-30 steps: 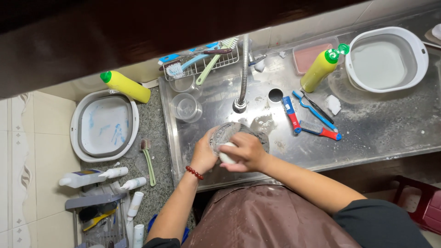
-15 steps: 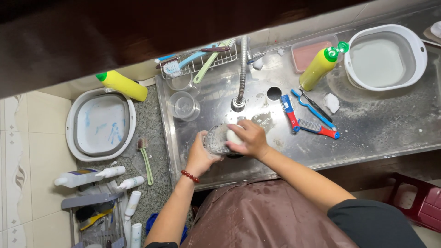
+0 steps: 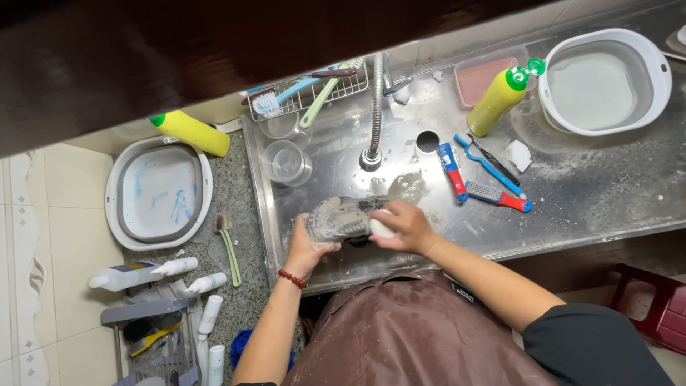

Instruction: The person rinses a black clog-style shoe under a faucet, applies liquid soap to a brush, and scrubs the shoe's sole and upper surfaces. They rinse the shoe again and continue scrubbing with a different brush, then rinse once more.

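While the left hand (image 3: 309, 246) clamps a soapy clear glass (image 3: 341, 216) at the steel sink's (image 3: 572, 200) front edge, right-hand fingers (image 3: 400, 227) pinch a white sponge (image 3: 380, 227); firm grip seems wise.

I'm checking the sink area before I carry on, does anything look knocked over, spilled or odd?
One yellow bottle lies on its side across the rim of the grey-and-white tub left of the sink, while its twin stands by the other tub. White residue is smeared over the steel sink floor.
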